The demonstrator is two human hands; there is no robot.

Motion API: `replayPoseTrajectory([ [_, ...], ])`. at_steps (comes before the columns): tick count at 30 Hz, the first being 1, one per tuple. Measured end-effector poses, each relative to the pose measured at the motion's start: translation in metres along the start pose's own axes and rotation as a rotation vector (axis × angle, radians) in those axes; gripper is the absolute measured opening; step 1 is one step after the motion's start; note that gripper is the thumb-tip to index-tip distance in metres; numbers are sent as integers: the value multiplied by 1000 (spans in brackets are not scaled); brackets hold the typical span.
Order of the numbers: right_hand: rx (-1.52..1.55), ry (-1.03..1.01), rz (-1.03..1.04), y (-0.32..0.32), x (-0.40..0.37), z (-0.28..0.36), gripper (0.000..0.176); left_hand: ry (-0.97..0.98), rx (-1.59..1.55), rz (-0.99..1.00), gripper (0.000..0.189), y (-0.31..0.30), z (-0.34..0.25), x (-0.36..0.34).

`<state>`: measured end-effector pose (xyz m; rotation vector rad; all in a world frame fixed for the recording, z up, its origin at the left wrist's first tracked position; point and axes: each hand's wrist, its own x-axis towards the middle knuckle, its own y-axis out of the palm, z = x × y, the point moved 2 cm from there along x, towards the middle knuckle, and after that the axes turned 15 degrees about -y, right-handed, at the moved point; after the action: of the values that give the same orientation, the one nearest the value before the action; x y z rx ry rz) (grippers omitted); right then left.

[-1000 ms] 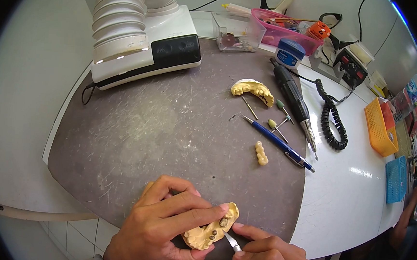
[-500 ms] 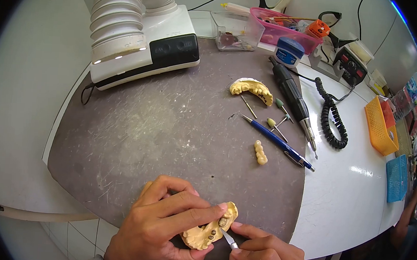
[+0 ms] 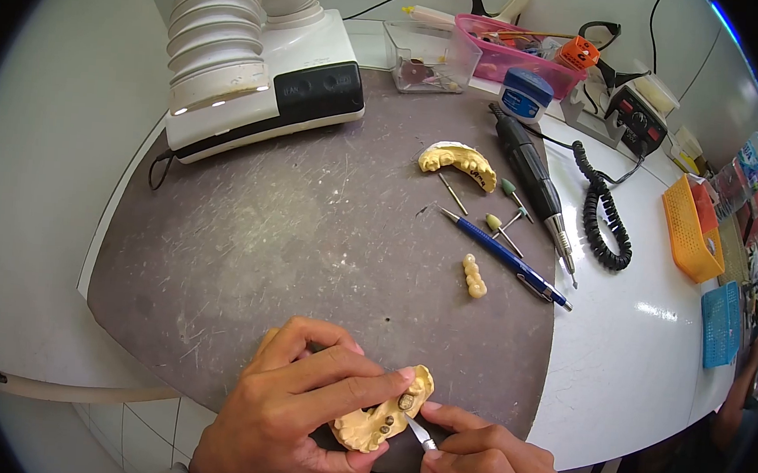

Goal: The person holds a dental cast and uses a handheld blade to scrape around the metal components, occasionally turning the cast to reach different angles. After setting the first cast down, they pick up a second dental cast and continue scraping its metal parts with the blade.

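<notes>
My left hand (image 3: 310, 403) is closed around a yellow plaster dental model (image 3: 361, 432) near the front edge of the mat. Dark-ringed tooth stumps stand along its ridge. In my right hand (image 3: 491, 460) is a craft knife (image 3: 435, 460) with a metal handle, pinched between the fingers. Its blade tip meets or lies very near the model beside the stumps; contact cannot be told for certain. Beyond the hands, a tooth-coloured dental bridge (image 3: 474, 276) lies on the mat, and a second plaster model (image 3: 460, 162) sits farther back.
A blue mechanical pencil (image 3: 509, 258), rotary handpiece (image 3: 533, 173) with coiled cord and several small burs lie at right. A dust extractor (image 3: 274, 97) stands back left. A clear box (image 3: 431, 60), pink basket (image 3: 523, 66) and blue-lidded jar (image 3: 525, 96) line the back.
The knife tip and the model have shifted very slightly. Both hands keep nearly the same position and grip.
</notes>
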<state>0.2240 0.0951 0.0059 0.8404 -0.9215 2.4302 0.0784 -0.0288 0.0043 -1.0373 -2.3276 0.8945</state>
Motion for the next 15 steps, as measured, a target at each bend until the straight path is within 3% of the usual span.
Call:
replayPoseTrajectory([
  [15, 62, 16, 1, -4, -1, 0, 17, -8, -11, 4, 55, 0, 0, 0],
])
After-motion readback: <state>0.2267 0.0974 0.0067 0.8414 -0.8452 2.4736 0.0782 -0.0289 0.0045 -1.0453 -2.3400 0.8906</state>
